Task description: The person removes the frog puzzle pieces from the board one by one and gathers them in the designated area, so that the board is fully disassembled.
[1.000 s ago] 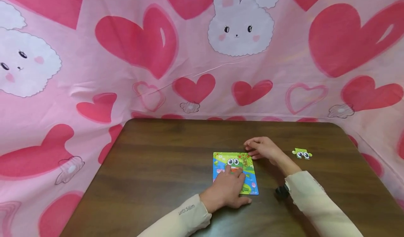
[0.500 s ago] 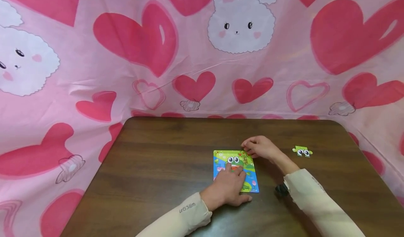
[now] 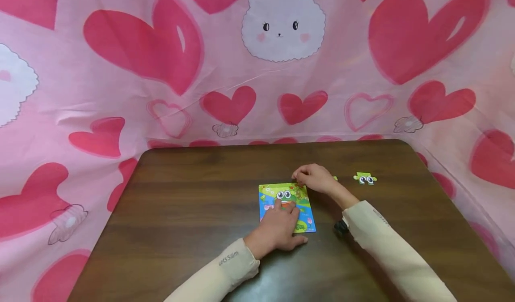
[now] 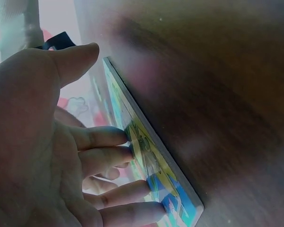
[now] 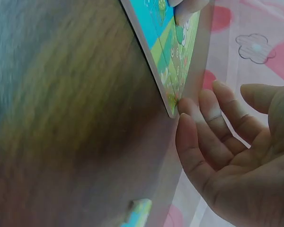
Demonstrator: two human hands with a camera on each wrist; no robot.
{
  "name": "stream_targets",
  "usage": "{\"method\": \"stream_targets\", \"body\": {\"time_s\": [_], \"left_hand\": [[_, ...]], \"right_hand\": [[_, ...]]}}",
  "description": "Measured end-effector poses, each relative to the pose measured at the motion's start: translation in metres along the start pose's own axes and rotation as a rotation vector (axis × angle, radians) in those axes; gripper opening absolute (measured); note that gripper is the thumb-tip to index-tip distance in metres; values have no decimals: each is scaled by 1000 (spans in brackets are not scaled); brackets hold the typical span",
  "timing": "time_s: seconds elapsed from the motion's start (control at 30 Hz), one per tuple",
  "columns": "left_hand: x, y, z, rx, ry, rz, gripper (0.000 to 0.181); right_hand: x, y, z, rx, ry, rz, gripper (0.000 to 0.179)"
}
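Puzzle board (image 3: 304, 211), printed with a frog, is found on the brown table (image 3: 193, 212), at about five o'clock from the centre of the head view. Its face is touched by the left hand (image 3: 279, 226), which is set in from seven o'clock with fingers extended and partly spread. The right hand (image 3: 318, 178) is noted at the board's one o'clock corner, fingers bent, two fingertips held close together; whether the corner is pinched cannot be told. An eyed piece (image 3: 365, 178) is seen at two o'clock from the board; another piece (image 3: 335, 178) is mostly hidden by the right hand.
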State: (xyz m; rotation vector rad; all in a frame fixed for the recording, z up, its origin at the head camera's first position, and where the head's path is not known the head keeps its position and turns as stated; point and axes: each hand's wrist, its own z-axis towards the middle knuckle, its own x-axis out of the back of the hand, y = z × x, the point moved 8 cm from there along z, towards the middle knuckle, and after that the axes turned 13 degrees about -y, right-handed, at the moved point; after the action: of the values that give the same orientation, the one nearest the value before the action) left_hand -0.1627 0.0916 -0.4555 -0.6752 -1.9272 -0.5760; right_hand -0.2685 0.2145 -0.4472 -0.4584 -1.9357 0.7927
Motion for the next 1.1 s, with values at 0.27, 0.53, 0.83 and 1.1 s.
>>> {"method": "stream_targets", "body": {"time_s": [0.27,0.53,0.83,1.1], "left_hand": [[5,-25,-6,41,40,-26,70],[3,-15,-5,19,15,-24,72],[4,2,-3,-3,-23,33,72],[5,0,-5,15,-44,54,74]], "right_hand": [[-5,-31,26,55,-31,-152,27],[-5,-26,20,10,-33,-185,27],[-3,-3,6,-57,-21,-97,27],[-5,-2,11,-44,-29,-82,29]]}}
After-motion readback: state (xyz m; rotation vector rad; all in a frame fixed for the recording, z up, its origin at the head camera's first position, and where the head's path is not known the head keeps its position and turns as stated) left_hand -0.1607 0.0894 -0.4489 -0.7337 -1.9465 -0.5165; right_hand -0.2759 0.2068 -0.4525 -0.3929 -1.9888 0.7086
